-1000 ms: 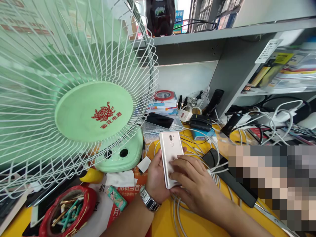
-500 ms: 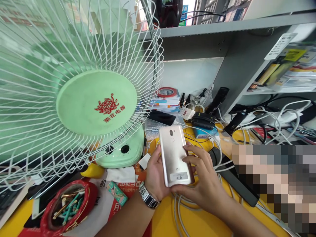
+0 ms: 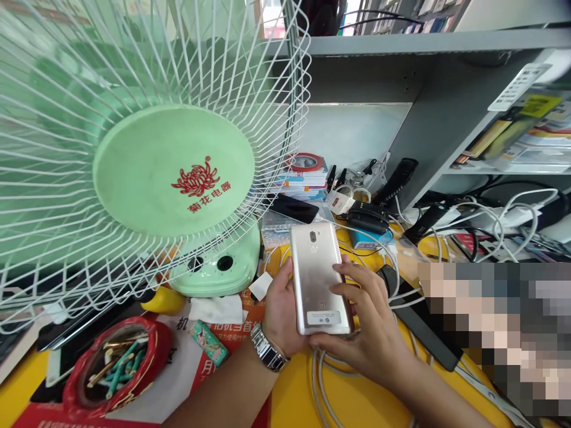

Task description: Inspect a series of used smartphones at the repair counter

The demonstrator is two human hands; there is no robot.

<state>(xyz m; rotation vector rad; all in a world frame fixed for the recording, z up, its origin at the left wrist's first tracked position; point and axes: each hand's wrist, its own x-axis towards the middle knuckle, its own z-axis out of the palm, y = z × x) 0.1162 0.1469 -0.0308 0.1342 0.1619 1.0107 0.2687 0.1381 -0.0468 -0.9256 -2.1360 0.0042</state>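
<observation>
A pale gold smartphone [image 3: 317,279] is held back side up over the table, its camera, round sensor and a label near the lower end showing. My left hand [image 3: 282,312], with a metal watch on the wrist, cradles the phone from beneath and along its left edge. On the other side my right hand [image 3: 368,306] grips the right edge and lower corner, two fingertips resting on the back. The phone's screen faces down and is hidden.
A green fan [image 3: 173,169] fills the left. Below it stands a red ashtray [image 3: 163,339] with cigarette butts. A black phone [image 3: 292,208], black device [image 3: 368,217] and tangled white cables lie behind my hands. At right are scissors [image 3: 441,333] and a blurred-out area.
The view has shifted slightly, with the fan appearing a bit larger. Both hands keep the same hold on the smartphone, which is turned a little and catches the light differently.
</observation>
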